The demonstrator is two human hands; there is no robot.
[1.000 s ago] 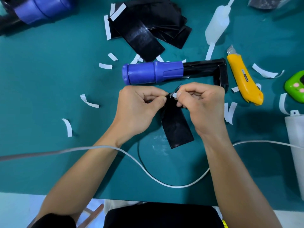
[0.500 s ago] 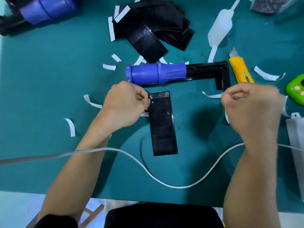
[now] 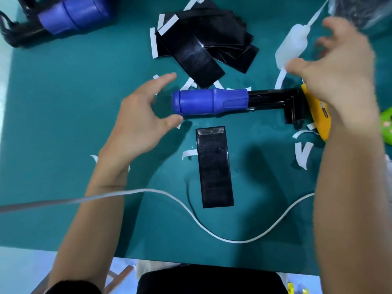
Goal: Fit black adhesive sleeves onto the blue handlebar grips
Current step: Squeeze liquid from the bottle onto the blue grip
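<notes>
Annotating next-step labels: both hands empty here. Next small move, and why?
Probably the left hand closes on the rounded end of the blue cylindrical handlebar grip to steady it. That hand is open, cupped at that end; the flat black adhesive sleeve lies free below, its glossy end strip towards the grip; the open right hand is blurred, farther off.

Looks like a small assembly workbench: a green cutting mat [image 3: 63, 124] littered with peeled white backing strips [image 3: 299, 154], a stack of black sleeves [image 3: 203, 45], a yellow utility knife [image 3: 316, 111] and a squeeze bottle [image 3: 292, 45] close by
</notes>
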